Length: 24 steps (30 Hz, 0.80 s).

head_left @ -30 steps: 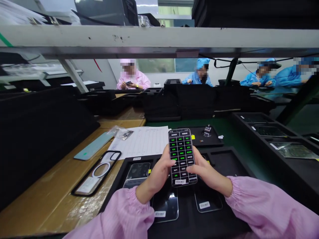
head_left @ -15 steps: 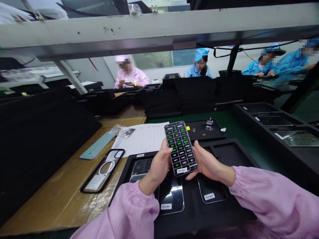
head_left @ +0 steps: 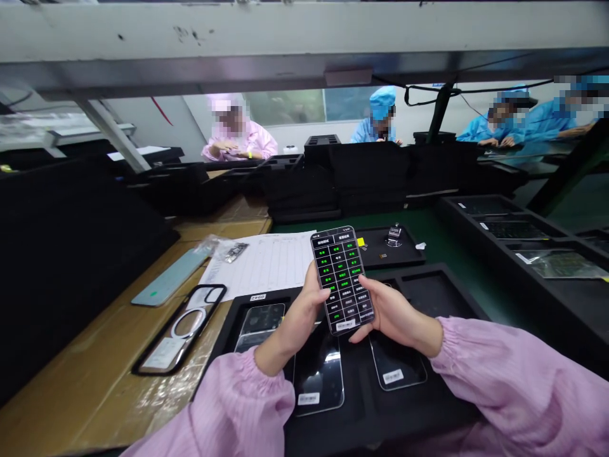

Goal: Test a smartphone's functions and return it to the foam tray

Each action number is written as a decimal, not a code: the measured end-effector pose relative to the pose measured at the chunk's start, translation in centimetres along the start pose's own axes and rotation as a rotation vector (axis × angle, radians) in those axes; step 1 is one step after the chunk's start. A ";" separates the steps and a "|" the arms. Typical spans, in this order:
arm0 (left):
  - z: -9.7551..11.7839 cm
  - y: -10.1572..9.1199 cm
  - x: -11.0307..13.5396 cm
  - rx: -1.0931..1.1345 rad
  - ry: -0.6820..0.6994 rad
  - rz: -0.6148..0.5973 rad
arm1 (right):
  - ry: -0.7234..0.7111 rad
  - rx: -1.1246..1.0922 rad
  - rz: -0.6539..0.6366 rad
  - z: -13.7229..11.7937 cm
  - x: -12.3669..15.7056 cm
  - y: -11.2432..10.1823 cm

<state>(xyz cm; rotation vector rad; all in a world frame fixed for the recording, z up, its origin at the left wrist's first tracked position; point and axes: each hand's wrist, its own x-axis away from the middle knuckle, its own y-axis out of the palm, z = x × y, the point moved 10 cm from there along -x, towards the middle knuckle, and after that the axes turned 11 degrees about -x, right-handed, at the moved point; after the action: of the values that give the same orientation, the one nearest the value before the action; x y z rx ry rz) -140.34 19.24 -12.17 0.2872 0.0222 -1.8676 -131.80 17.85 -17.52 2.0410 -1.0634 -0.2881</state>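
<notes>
Both my hands hold a black phone upright over a black foam tray. Its lit screen shows a grid of green and white buttons, with a white label at the bottom. My left hand grips the phone's left edge, thumb resting on the screen. My right hand cups the right edge, thumb on the lower screen. Under my hands the tray holds other phones lying flat: one at the left, one in the middle and one at the right.
On the wooden bench at the left lie a clear phone case with a ring, a pale green phone and a printed sheet. A small black pad carries tiny parts. Black trays line the right. Other workers sit beyond stacked black trays.
The phone stays in both hands and has tilted slightly leftward. My right thumb has come back onto the lower screen. The view has shifted a little.
</notes>
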 end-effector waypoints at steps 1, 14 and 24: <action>0.1 0.0 0.0 0.002 0.003 0.001 | -0.006 -0.003 0.003 0.0 0.0 -0.1; -0.9 0.0 0.1 0.153 -0.151 -0.001 | -0.035 0.304 -0.019 0.0 0.0 -0.4; -4.0 3.5 1.6 0.238 -0.297 -0.105 | -0.924 1.205 0.079 -10.9 2.9 4.6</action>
<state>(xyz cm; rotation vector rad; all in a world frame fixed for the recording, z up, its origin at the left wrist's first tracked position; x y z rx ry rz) -136.76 17.32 -15.93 0.1719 -0.3965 -2.0028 -126.99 20.07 -6.57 2.9709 -2.2599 -0.7078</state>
